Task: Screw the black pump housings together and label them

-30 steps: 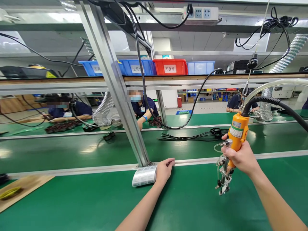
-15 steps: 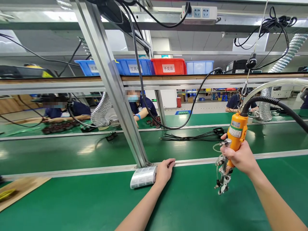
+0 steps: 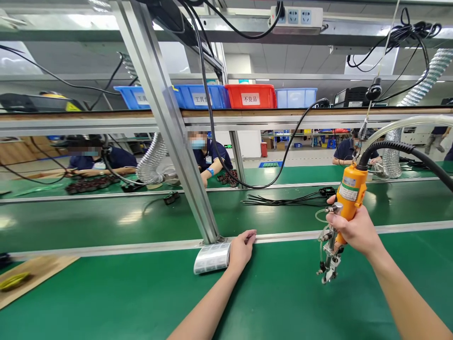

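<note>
Nothing much has moved: the orange electric screwdriver (image 3: 348, 198) still hangs upright in the right hand (image 3: 354, 231), tip down over the green bench. Left hand (image 3: 241, 249) lies flat against the label roll (image 3: 211, 258) by the bench's far edge, leftward.

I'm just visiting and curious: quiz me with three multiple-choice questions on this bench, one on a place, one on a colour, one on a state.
1. Where does the silvery label roll lie?
A. on the top shelf
B. on the green mat beside the left hand
C. inside a bin

2. What colour is the body of the hose-fed power screwdriver?
A. orange
B. blue
C. white

3. How is that screwdriver held?
A. lying flat on the mat
B. hanging free, untouched
C. gripped in the right hand, tip above the mat

Answers: 1 B, the roll touches the hand; 2 A, its casing is orange; 3 C, fingers wrap it.
</note>
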{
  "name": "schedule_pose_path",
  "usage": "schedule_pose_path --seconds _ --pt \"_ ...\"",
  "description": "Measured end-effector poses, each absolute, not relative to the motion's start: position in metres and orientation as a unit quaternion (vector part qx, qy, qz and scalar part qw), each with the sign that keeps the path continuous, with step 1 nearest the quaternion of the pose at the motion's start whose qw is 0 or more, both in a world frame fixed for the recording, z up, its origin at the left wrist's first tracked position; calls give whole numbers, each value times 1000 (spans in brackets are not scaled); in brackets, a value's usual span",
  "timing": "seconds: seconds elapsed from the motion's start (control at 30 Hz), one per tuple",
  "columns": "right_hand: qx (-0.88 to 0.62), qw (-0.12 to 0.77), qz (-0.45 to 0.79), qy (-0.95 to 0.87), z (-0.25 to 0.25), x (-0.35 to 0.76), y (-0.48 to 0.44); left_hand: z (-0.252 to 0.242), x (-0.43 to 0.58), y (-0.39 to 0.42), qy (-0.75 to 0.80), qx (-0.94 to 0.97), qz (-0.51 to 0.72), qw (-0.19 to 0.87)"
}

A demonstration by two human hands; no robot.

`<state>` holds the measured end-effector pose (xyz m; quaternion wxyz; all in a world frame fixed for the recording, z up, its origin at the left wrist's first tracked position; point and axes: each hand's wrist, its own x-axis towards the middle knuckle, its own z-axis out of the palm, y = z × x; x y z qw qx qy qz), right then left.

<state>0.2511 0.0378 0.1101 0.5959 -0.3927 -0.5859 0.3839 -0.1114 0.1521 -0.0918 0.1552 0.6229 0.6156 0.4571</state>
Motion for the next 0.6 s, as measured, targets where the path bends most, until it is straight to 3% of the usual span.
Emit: schedule_pose_path --seconds 0.6 --pt "-460 592 320 -579 89 259 39 -104 -101 141 632 609 450 162"
